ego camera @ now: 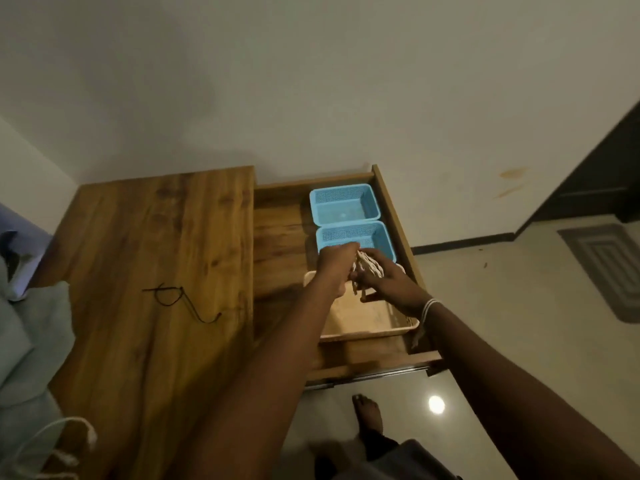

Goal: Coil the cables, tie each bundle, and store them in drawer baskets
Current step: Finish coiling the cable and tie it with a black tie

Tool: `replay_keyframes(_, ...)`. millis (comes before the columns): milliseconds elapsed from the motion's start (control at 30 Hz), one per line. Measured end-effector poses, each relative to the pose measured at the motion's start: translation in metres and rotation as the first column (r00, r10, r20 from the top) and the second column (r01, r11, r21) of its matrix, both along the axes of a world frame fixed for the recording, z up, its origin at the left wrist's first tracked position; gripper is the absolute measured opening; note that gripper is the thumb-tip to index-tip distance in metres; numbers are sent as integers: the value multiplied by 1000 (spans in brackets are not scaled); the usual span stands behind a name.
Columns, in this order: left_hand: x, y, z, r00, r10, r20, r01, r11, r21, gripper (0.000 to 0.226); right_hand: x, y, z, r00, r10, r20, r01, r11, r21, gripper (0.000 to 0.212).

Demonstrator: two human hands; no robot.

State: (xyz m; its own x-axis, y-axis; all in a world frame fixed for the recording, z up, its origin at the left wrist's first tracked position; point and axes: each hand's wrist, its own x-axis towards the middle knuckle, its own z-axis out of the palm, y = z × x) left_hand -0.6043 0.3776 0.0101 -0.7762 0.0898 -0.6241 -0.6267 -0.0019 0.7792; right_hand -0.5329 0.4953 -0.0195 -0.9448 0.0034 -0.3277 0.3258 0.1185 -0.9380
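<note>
Fingers of both hands pinch cable bundle | pale, braided, coiled | over beige basket

Home interior: wooden surface with drawer, tiled floor, mat, plastered wall.

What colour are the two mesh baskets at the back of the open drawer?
Light blue, both baskets, clearest in the head view.

grey rug on the pale floor (right side).
</note>
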Motion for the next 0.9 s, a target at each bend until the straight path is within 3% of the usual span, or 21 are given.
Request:
replay_keyframes(100,-1,20,-39,978,-162,132,166,986,-21,13,-5,18,-49,967,-145,209,193,953,-235,37)
replay_keyframes(233,-4,29,-99,946,-309,100,322,933,-161,10,-12,30,-91,851,-131,509,412,767,-492,38)
replay_keyframes(333,-1,33,-131,915,-388,107,402,879,-257,28,-20,35,-117,794,-132,593,514,666,-541,46)
replay_keyframes(433,2,46,-143,932,-355,72,361,902,-238,37,-30,39,-132,767,-117,631,560,602,-569,46)
replay_keyframes(567,2,63,-159,954,-298,15,284,892,-352,37,-41,44,-141,711,-124,693,637,532,-558,45)
replay_keyframes(733,-1,77,-172,968,-251,-19,218,873,-437,33,-52,39,-160,625,-364,691,733,577,-359,47)
replay_keyframes(900,-2,77,-176,987,-147,-58,103,875,-473,30,-51,31,-145,528,-472,707,776,607,-174,34)
